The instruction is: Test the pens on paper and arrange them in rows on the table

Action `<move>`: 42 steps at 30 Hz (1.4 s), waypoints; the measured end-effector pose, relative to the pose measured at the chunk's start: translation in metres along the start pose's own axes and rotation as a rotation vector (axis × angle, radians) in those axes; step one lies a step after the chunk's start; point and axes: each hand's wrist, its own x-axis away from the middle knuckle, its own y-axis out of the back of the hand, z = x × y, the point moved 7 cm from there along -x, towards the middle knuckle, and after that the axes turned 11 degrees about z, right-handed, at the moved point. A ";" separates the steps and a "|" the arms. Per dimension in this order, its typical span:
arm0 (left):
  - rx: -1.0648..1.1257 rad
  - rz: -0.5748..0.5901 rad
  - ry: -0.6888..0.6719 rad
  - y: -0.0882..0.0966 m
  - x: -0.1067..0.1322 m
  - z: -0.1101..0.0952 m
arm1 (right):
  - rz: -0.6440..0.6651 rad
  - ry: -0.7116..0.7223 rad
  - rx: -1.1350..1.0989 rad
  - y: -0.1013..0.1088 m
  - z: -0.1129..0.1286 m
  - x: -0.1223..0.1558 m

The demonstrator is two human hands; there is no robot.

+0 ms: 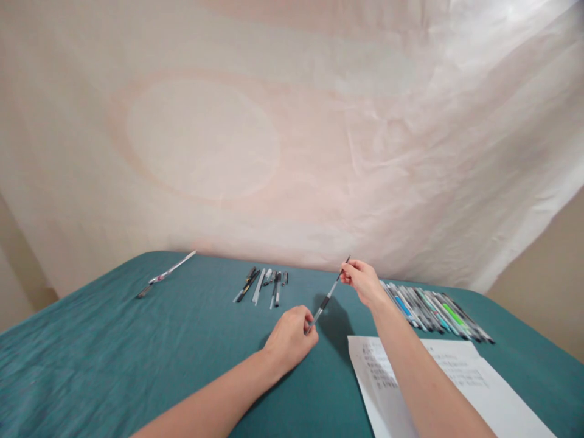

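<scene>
A clear gel pen (324, 302) with a black grip slants up above the table between my two hands. My left hand (292, 334) is closed round the lower end of its barrel. From the upper end comes a thin refill (337, 280) with a dark tip. My right hand (360, 281) pinches this refill near its top, between thumb and fingers. Behind my left hand lie several loose pen parts (258, 286), some black, some clear, with small caps (268, 275) among them.
A dense row of pens (433, 310) lies at the right, behind sheets of handwritten paper (483, 389) under my right forearm. At the far left is a long thin packet (166, 274). The green tablecloth (114, 365) ends at a pale hanging sheet (292, 152).
</scene>
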 end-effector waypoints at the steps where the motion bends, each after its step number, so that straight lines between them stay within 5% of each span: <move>1: 0.003 -0.003 -0.003 0.000 0.000 0.000 | 0.006 0.005 0.007 -0.001 0.001 0.000; 10: 0.190 -0.060 -0.015 0.000 -0.002 0.001 | 0.169 -0.008 0.038 -0.022 0.009 0.008; 17: 0.451 -0.094 0.017 0.002 -0.003 0.003 | 0.498 -0.079 0.121 -0.054 0.021 0.027; 22: 0.498 -0.111 -0.026 0.004 0.000 0.001 | 0.420 0.056 0.403 -0.056 0.004 0.012; 24: 0.505 -0.109 -0.063 0.005 0.002 -0.001 | 0.442 0.145 0.630 -0.069 -0.011 0.005; 30: 0.538 -0.116 -0.139 0.008 0.006 -0.006 | 0.511 0.290 0.862 -0.123 -0.037 -0.007; 35: 0.527 -0.105 -0.152 0.008 0.007 -0.007 | 0.571 0.331 1.026 -0.151 -0.035 -0.011; 42: 0.518 -0.110 -0.154 0.007 0.008 -0.006 | 0.569 0.309 1.177 -0.159 -0.041 -0.008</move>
